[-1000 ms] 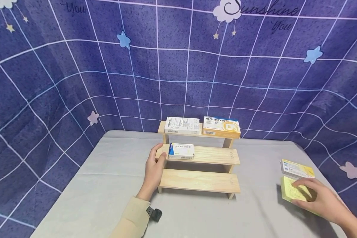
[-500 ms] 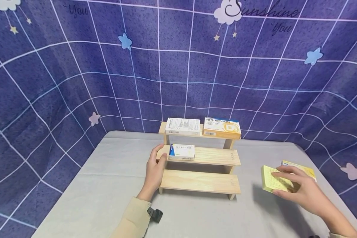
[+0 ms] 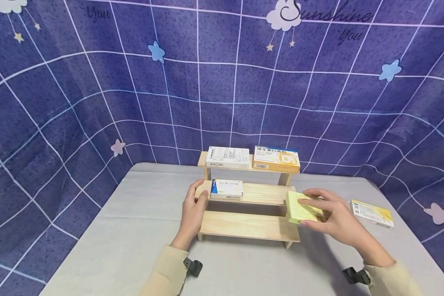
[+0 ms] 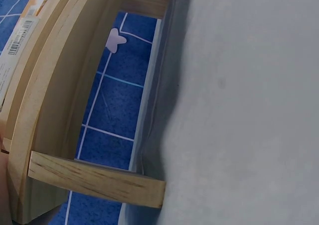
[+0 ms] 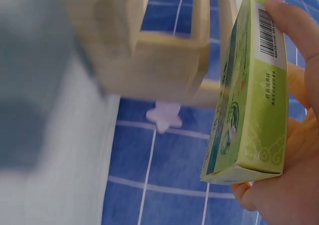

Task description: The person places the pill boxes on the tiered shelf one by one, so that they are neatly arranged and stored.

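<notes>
My right hand (image 3: 334, 216) holds a yellow-green medicine box (image 3: 299, 209) between thumb and fingers, at the right end of the wooden step shelf (image 3: 249, 225). Whether the box touches the shelf cannot be told. In the right wrist view, the green medicine box (image 5: 259, 100) shows a barcode on its side. My left hand (image 3: 193, 211) grips the left end of the middle tier, thumb in front. Beside it on that tier lies a white and blue medicine box (image 3: 227, 189). The left wrist view shows mostly the wooden shelf (image 4: 55, 80) and barely any hand.
On the top tier lie a white printed box (image 3: 227, 157) and an orange and white vitamin D box (image 3: 276, 159). A yellow and white box (image 3: 371, 213) lies on the grey cloth (image 3: 140, 230) at the right. A blue grid-patterned curtain (image 3: 214, 82) hangs behind.
My right hand has lifted the yellow-green box from the cloth and carried it left to the shelf's right end. My left hand stays on the shelf.
</notes>
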Demonstrator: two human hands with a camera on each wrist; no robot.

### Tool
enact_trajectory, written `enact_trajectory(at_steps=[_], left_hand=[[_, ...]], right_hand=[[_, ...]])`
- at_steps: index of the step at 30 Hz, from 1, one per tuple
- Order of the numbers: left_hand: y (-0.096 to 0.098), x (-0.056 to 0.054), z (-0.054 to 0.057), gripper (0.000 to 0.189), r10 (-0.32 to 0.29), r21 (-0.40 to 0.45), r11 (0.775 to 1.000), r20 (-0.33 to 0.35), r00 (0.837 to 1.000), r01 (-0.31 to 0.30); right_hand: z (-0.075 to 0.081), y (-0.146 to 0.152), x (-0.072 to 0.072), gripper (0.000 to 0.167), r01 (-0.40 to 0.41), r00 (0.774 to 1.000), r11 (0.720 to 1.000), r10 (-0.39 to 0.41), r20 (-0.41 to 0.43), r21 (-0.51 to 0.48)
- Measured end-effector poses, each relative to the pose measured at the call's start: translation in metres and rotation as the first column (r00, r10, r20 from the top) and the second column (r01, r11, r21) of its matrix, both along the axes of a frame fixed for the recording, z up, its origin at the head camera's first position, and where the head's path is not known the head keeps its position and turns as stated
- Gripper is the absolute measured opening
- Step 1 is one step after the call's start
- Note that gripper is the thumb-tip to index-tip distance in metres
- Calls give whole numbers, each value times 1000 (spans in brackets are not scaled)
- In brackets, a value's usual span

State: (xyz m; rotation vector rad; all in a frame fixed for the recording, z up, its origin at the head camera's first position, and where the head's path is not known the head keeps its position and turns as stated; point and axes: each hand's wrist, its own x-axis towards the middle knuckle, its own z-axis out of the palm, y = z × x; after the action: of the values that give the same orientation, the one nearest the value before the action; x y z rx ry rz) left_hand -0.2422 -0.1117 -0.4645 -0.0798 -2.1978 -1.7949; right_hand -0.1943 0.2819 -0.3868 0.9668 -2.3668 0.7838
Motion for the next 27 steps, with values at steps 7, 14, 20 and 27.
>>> enact_trajectory(at_steps=[7,14,20,27], left_hand=[[0,-1,1,45,8,-2,1000,32,999,-8],[-1,0,0,44,3,-2,1000,18,1000,-3],[0,3,4,45,1,1,1000,10,1000,-1],[5,16,27,43,10,-2,1000,30,1000,-10]], right_hand=[[3,-28,-21,54,-33,999,999,33,-4,24],[7,-53,-33,52,3,999,998,-5,42,59],[12,-69,-40,49,26,994,995,-36,99,99],[11,-77,-47,48,14,989,991,-32,143,131]])
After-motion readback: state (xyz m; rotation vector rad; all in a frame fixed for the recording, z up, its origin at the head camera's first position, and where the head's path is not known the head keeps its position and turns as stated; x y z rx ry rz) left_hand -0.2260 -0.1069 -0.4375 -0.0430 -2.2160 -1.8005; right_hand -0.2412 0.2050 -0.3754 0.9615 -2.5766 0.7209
